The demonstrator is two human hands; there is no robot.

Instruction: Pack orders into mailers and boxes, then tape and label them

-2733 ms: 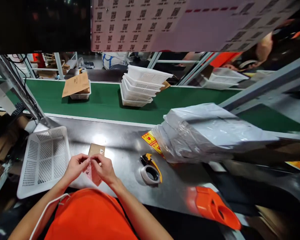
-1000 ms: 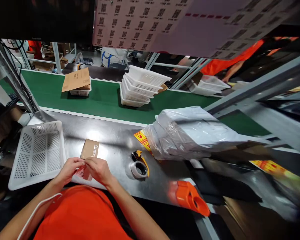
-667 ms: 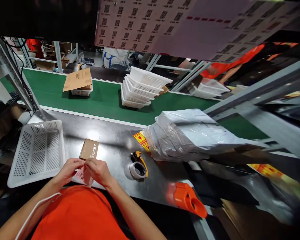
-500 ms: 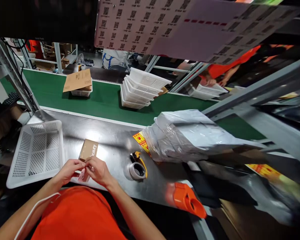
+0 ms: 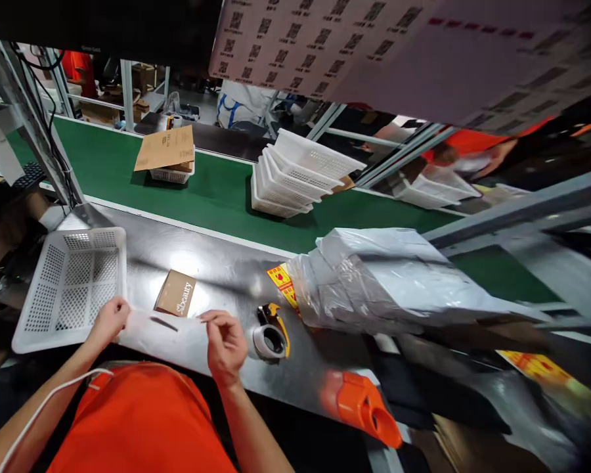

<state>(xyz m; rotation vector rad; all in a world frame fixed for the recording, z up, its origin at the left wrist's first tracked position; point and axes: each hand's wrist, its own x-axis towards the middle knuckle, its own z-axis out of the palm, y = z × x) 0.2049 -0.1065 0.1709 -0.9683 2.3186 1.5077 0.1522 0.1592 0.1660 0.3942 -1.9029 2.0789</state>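
A pale, see-through sheet, blurred and possibly a plastic bag (image 5: 190, 327), stretches between my hands, with a dark narrow mark on it. My left hand (image 5: 109, 322) is closed on its left end, beside the front right corner of a white perforated basket (image 5: 32, 315). My right hand (image 5: 226, 345) pinches the right end between thumb and fingers. Just beyond the sheet, a small brown box with white "beauty" lettering (image 5: 177, 293) lies on the metal table (image 5: 217, 269). To the right of my right hand is a yellow-and-black tape dispenser with a roll (image 5: 270, 338).
A heap of white plastic bags (image 5: 374, 276) lies to the right, and an orange tape dispenser (image 5: 367, 407) by the front edge. Behind the table, a green conveyor (image 5: 217, 190) carries stacked white baskets (image 5: 295, 174) and a cardboard-topped basket (image 5: 170, 174). Another person's arm (image 5: 495, 157) is far right.
My hands have moved apart, left hand leftward and right hand rightward, drawing the pale sheet out between them. A pinkish bit was bunched between them earlier. The view has shifted slightly.
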